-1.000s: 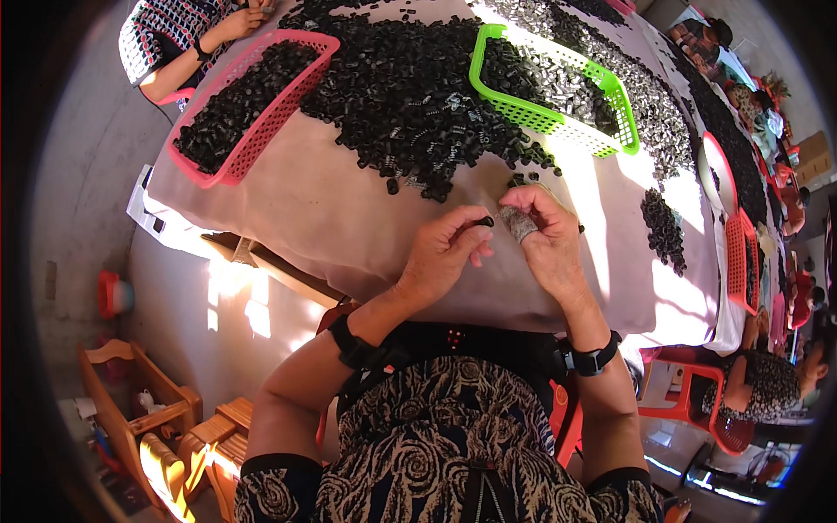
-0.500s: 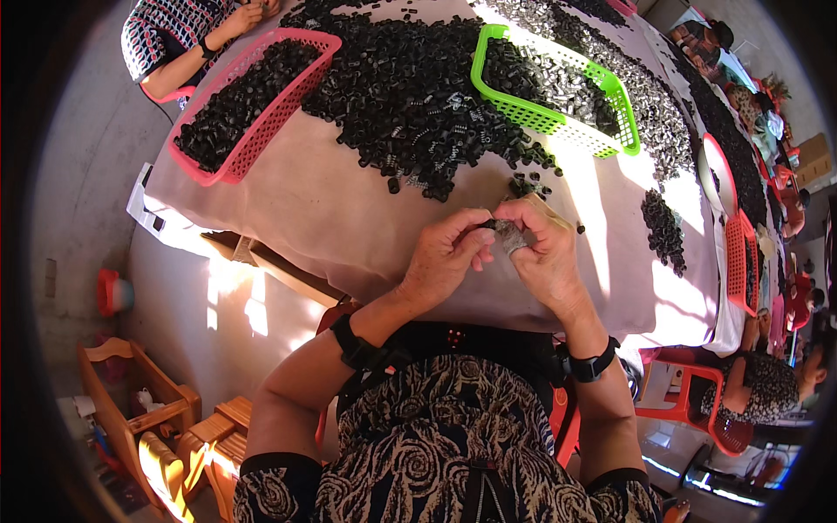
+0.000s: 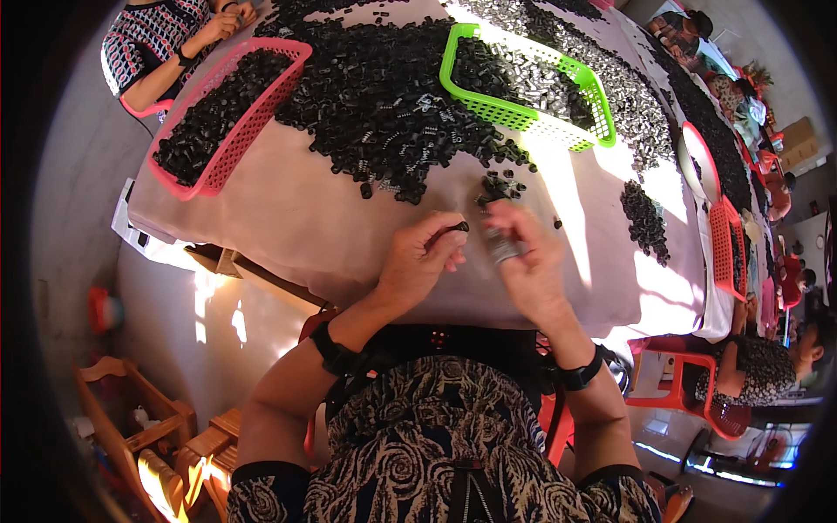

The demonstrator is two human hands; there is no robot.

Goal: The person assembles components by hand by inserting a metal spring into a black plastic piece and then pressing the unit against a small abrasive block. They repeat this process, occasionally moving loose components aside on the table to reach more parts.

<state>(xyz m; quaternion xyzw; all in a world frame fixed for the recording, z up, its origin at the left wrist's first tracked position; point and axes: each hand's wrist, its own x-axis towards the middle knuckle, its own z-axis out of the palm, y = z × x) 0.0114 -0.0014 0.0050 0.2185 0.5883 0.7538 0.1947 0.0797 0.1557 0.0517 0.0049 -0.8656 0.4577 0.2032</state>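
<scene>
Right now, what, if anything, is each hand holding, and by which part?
Left hand: small black piece, pinched in the fingertips, gripped part hidden. Right hand: too blurred to tell.

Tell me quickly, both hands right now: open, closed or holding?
Left hand: closed, holding a small black piece.
Right hand: blurred; open or closed cannot be told.

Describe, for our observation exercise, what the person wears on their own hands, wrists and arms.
Short dark sleeves with tan swirls and plain dark hems leave both forearms bare. A thick black band circles the left wrist, a black strap the right. The left hand is ungloved; the right hand has a greyish finger wrap, blurred here.
</scene>
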